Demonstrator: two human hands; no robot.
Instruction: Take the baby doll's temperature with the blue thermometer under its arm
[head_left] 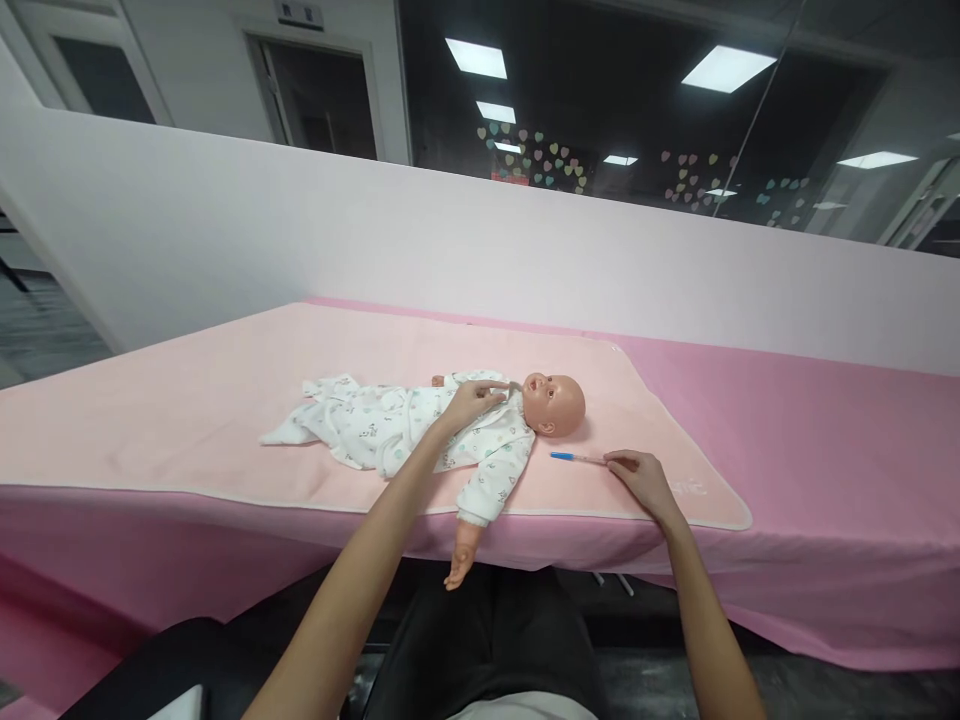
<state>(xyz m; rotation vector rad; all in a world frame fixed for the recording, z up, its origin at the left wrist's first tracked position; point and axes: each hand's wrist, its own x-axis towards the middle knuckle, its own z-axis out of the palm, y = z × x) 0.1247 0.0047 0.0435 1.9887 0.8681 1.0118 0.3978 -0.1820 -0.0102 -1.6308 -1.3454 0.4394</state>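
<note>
Right now I am resting my left hand (pixel 471 400) on the doll (pixel 450 432), fingers together and flat just below its chin, steadying it on the pink blanket (pixel 225 400). My right hand (pixel 637 478) is pinching one end of the thermometer (pixel 577 458), which is lying flat just beyond my fingertips, beside the doll's head.

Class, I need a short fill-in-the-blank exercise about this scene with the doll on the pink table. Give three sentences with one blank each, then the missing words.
1. The left hand rests on the chest of the ____, which lies on its back on the pink mat.
2. The right hand touches a thin stick with a ____ tip.
3. One bare arm of the baby doll hangs over the ____ edge of the table.

Missing words: doll; blue; front
</note>
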